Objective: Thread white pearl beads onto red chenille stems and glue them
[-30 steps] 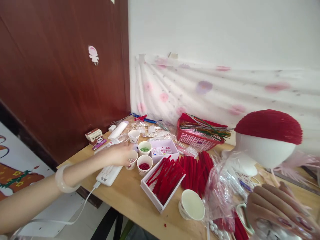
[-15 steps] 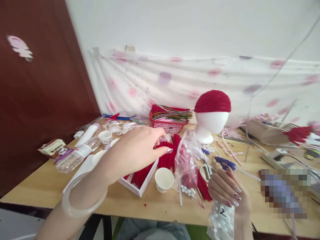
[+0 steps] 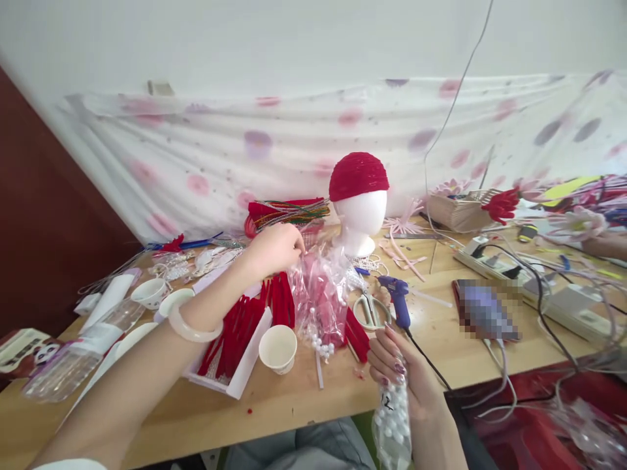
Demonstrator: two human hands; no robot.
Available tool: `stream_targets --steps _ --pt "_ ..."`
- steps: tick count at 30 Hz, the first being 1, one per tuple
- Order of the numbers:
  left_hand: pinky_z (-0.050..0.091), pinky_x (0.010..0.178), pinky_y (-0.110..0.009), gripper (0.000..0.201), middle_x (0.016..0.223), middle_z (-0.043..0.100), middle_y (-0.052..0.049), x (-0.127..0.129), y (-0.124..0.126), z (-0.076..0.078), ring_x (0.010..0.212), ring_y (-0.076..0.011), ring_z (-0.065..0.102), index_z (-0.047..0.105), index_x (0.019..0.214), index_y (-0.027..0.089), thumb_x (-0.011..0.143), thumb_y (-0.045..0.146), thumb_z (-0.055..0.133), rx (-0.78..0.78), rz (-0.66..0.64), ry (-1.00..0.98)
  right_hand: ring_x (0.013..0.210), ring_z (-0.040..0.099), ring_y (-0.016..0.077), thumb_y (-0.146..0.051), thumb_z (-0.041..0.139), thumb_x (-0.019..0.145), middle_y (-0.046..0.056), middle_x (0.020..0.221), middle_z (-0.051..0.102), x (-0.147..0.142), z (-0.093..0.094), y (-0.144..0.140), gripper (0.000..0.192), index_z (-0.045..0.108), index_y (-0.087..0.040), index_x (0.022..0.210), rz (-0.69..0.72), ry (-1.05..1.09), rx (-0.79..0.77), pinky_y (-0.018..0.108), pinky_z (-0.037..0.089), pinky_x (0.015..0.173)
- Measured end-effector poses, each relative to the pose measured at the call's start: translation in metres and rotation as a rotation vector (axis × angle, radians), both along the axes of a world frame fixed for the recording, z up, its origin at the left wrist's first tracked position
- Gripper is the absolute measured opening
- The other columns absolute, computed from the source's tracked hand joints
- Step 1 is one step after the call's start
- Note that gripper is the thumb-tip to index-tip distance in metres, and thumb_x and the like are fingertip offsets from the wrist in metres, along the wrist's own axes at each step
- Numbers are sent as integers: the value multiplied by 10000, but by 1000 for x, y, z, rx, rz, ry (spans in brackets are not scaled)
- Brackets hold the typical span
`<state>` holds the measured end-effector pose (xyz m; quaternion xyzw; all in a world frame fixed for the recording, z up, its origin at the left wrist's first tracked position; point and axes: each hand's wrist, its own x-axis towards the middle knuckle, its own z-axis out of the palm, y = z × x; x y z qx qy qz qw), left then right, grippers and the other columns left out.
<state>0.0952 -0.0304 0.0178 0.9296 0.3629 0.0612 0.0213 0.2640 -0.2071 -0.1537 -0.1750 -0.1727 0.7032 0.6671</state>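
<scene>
Head view shows our right hand [image 3: 406, 375] closed around a small clear bag of white beads [image 3: 392, 424] at the table's [image 3: 294, 405] near edge, while our left hand [image 3: 277, 248] pinches the top of a crinkly plastic bag [image 3: 321, 300] by the foam head [image 3: 360, 215]. Both bags look light, limp and slippery; we judge gripping the gathered necks safest. Bead bag's bottom is cut off.

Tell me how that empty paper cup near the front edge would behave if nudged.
The paper cup looks thin-walled and empty, so probably very light and apt to slide or tip. It stands upright beside the white tray; if tipped, it would likely roll in a curve.
</scene>
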Motion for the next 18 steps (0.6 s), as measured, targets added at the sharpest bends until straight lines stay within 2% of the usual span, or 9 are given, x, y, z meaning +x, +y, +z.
stream_targets --steps 3,5,9,12,15,18 --pt "457 917 -300 403 1114 742 -108 -2 12 22 1005 -185 643 715 1091 84 908 153 363 41 -11 -94 381 185 42 -268 762 841 -118 476 282 4 0 9 406 476 -179 566 -31 40 -31 134 425 401" --pt "462 899 -293 420 1100 737 -101 -2 24 30 971 -167 626 691 1121 65 940 176 328 43 6 -140 380 239 37 -261 785 820 -119 486 297 4 1 16 397 479 -179 579 -48 65 -53 122 423 403" --pt "491 750 -231 403 973 751 -55 3 61 27 770 -105 615 684 1101 47 967 172 325 -72 54 -183 380 343 28 -257 821 783 -114 482 363 1 6 34 390 492 -173 592 -61 75 -98 114 433 411" --pt "491 706 -213 362 915 758 -40 8 82 21 771 -110 631 700 1049 34 967 183 382 -142 85 -211 377 376 26 -268 862 731 -102 475 416 -3 11 50 407 501 -166 575 -47 41 -122 127 455 420" --pt "489 818 -256 412 1085 734 -79 7 81 22 961 -160 634 645 1163 22 974 223 340 -74 123 -319 375 398 35 -347 873 712 -82 483 464 -7 19 69 385 558 -154 609 -20 -16 -139 151 478 423" --pt "446 932 -297 436 1210 683 -101 -11 50 19 1082 -189 599 612 1205 49 958 240 308 14 156 -429 391 433 56 -427 833 749 -69 491 487 -10 26 90 353 627 -144 700 6 -66 -152 184 509 450"
